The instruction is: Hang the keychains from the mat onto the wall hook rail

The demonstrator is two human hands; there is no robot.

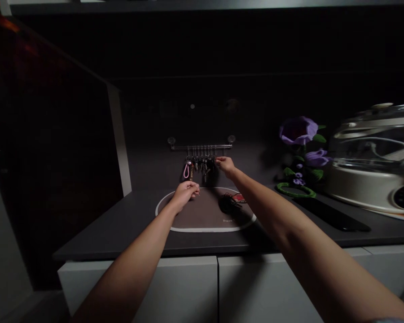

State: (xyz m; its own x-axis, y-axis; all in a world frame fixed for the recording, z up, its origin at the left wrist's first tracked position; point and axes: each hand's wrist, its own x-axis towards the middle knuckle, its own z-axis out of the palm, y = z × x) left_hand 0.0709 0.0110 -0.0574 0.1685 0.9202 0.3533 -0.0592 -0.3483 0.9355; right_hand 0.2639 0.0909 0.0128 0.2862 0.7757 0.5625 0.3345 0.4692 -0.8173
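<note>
A metal rail (202, 146) on suction cups holds a row of hooks, and a bunch of keys (202, 164) hangs from them. A pink strap keychain (187, 170) dangles at the row's left end. My right hand (226, 165) reaches up to the rightmost keys, fingertips at their rings; whether it grips one is unclear. My left hand (186, 195) hovers lower, over an oval mat (195, 220), its fingers drawn together with nothing visible in them. A dark keychain with a red tag (234, 200) lies on the mat to the right.
Dark countertop (121, 233) runs above white cabinet fronts (175, 287). Purple artificial flowers (298, 131) stand to the right, beside a green loop (296, 190) and a flat black object (331, 214). A white cooker with a glass lid (373, 157) sits at far right.
</note>
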